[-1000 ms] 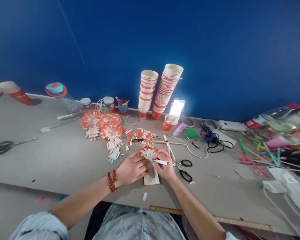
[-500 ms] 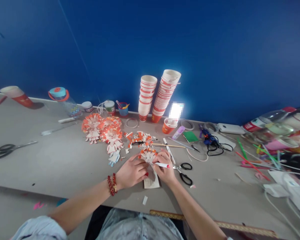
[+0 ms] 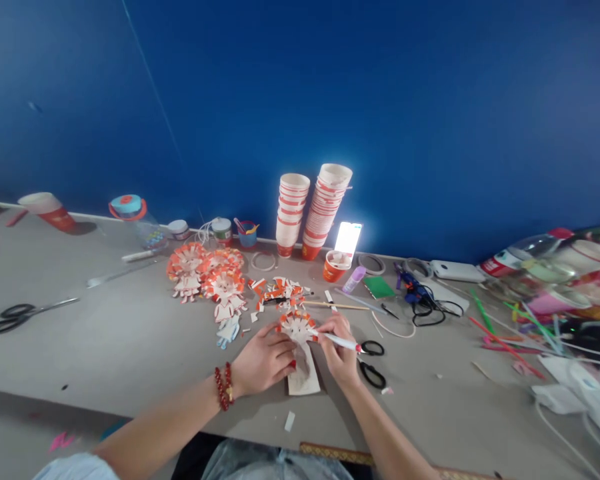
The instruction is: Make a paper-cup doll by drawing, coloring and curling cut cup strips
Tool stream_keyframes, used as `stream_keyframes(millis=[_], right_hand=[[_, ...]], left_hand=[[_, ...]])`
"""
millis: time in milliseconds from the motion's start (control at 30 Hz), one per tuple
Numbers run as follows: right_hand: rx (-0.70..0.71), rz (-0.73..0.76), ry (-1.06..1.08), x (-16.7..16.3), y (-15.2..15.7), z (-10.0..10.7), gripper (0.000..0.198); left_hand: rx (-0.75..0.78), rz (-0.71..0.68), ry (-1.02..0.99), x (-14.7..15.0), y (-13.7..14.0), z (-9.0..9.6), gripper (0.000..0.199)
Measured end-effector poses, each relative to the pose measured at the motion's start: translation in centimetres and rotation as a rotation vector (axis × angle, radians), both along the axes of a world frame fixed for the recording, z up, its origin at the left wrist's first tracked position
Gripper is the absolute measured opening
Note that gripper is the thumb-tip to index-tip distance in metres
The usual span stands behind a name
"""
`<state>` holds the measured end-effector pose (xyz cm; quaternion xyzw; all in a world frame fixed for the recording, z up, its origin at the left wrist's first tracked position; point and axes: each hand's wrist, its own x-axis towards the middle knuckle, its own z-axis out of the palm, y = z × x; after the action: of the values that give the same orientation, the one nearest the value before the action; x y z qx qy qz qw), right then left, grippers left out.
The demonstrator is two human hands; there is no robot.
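A flattened paper-cup piece (image 3: 305, 373) lies in front of me, with a fringed orange-and-white top (image 3: 296, 324) that carries small drawn marks. My left hand (image 3: 266, 360), with red beads at the wrist, holds the piece from its left side. Something small and red shows by those fingertips; I cannot tell what it is. Pinched in my right hand (image 3: 339, 357) is a white marker (image 3: 337, 341) with a red end, its tip near the right edge of the fringe. Black-handled scissors (image 3: 373, 375) lie just right of that hand, their blades partly hidden.
Fringed paper figures (image 3: 225, 283) lie left of centre beside orange scraps (image 3: 280, 291). Behind stand two stacks of paper cups (image 3: 291, 220) and a lit phone (image 3: 349, 238) in a cup (image 3: 336, 268). More scissors (image 3: 17, 317) lie far left; bottles and straws crowd the right.
My right hand has shifted right and slightly away from the left hand, taking the marker off the middle of the piece. The whole view has tilted up a little.
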<state>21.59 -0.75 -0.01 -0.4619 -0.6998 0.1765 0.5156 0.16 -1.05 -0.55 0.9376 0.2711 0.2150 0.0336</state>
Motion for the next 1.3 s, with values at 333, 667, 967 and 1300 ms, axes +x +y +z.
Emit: stream_keyframes(millis=[333,667,967,1300], right_hand=[[-0.347,0.127,0.431,0.2,0.0,-0.7,0.019],[-0.499,0.344,0.504,-1.1,-1.5,2.2,0.024],[-0.480,0.397,0.348,-1.5,-2.3,2.8,0.030],[-0.610,0.479,0.496,-1.6,-3.3,4.0,0.033]], left_hand=[[-0.052,0.039,-0.189,-0.3,0.1,1.1,0.017],[-0.204,0.166,-0.442,-0.7,0.5,1.2,0.026],[-0.408,0.004,-0.327,-0.2,-0.8,4.4,0.030],[-0.520,0.050,-0.232,-0.5,-2.6,5.8,0.030]])
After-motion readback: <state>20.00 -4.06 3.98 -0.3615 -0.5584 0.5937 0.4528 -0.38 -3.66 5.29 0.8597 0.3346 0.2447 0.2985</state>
